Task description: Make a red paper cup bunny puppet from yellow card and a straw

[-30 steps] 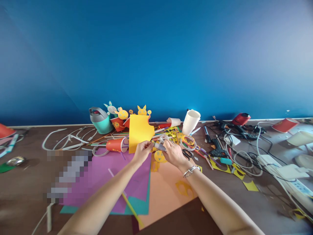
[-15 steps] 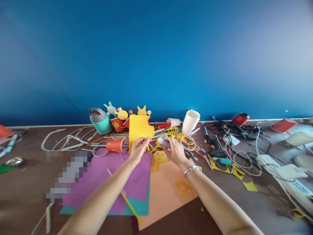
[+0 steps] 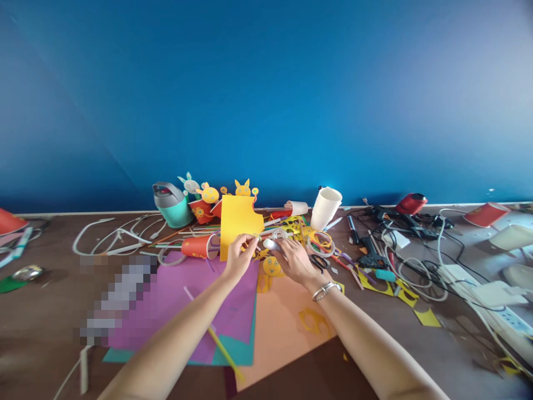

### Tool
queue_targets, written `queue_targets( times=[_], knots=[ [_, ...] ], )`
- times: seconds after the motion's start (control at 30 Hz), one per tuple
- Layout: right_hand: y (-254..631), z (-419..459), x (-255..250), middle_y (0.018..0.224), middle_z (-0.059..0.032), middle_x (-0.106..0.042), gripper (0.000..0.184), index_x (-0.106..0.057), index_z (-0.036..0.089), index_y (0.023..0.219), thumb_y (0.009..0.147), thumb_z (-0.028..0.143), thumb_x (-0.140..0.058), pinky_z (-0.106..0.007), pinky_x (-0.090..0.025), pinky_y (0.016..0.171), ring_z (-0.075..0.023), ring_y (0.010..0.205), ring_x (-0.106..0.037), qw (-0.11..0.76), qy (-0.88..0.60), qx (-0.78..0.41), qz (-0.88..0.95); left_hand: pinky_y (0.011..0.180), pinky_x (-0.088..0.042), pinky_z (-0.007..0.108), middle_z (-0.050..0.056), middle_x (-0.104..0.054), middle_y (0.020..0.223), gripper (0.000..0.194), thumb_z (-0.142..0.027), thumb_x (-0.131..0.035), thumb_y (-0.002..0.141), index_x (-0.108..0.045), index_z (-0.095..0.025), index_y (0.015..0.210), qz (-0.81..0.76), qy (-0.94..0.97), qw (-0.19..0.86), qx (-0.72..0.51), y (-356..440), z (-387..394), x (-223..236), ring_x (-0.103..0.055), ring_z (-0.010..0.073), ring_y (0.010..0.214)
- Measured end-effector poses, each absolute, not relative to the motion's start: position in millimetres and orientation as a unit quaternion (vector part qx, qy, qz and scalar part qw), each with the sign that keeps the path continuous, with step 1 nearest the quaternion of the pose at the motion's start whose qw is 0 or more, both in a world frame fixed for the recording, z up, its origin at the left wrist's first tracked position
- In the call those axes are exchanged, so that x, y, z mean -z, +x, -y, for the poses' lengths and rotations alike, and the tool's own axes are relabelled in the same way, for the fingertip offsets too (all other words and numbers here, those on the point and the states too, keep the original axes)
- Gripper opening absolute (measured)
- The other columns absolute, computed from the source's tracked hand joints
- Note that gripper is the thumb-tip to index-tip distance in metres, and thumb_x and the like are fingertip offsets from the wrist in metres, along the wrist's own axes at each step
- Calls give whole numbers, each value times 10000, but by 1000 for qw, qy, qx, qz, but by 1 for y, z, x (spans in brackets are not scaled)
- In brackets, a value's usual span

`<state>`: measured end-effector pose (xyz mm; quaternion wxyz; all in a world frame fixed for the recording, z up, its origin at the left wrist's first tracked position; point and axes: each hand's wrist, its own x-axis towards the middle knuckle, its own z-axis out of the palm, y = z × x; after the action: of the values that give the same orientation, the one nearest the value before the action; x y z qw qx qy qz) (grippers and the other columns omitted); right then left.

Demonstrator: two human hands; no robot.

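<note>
My left hand (image 3: 240,256) is closed in a pinch on a small greenish piece (image 3: 259,238), too small to make out fully. My right hand (image 3: 296,258) grips a short white tube that looks like a glue stick (image 3: 271,245), its end pointing left at the pinched piece; the gap between them is narrow. Behind my left hand, a yellow sheet with a cut-out edge (image 3: 237,219) stands upright. Below and between the hands lies a round yellow paper face (image 3: 272,266) on an orange sheet (image 3: 287,322). Purple paper (image 3: 187,300) lies under my left forearm.
An orange paper cup (image 3: 195,246) lies left of my hands. Yellow animal figures (image 3: 209,193) and a teal container (image 3: 172,211) stand by the wall. A white cup (image 3: 327,206), scissors (image 3: 320,263), a glue gun (image 3: 370,254), cables and a power strip (image 3: 495,311) are to the right.
My right hand has shifted slightly left and the tube has turned, its white end now nearer the pinched piece. My left hand stays nearly in place.
</note>
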<state>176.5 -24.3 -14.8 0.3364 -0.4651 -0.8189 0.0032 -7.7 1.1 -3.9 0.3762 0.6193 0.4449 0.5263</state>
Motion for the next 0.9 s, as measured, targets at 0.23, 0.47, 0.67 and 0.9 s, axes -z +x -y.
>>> queue_targets(
  times=[0.23, 0.47, 0.67, 0.9],
  knots=[
    [175, 25, 13, 961, -123, -654, 210, -511, 143, 1084, 932, 246, -409, -362, -451, 781, -242, 878, -603, 326, -458, -32, 827, 641, -410, 265, 32, -590, 709, 189, -327, -555, 834, -603, -198, 705, -411, 705, 267, -513, -8, 0, 4, -540, 165, 726],
    [176, 25, 14, 921, -120, -646, 204, -506, 143, 1057, 940, 259, -386, -357, -453, 768, -237, 851, -597, 328, -462, -37, 823, 686, -420, 290, 42, -595, 734, 202, -338, -530, 852, -595, -199, 720, -396, 722, 265, -501, -8, 1, 5, -540, 178, 767],
    [177, 24, 15, 932, -124, -653, 201, -508, 143, 1064, 937, 253, -397, -355, -454, 774, -240, 864, -603, 328, -469, -33, 819, 689, -404, 282, 41, -615, 733, 214, -317, -534, 856, -601, -200, 689, -386, 727, 264, -503, -7, 2, 3, -541, 172, 761],
    [178, 23, 17, 939, -125, -657, 213, -516, 139, 1072, 937, 270, -416, -367, -454, 784, -245, 881, -610, 330, -469, -18, 819, 667, -400, 276, 42, -615, 739, 198, -298, -540, 851, -611, -192, 700, -386, 722, 271, -507, -7, 3, 5, -539, 166, 754]
  ],
)
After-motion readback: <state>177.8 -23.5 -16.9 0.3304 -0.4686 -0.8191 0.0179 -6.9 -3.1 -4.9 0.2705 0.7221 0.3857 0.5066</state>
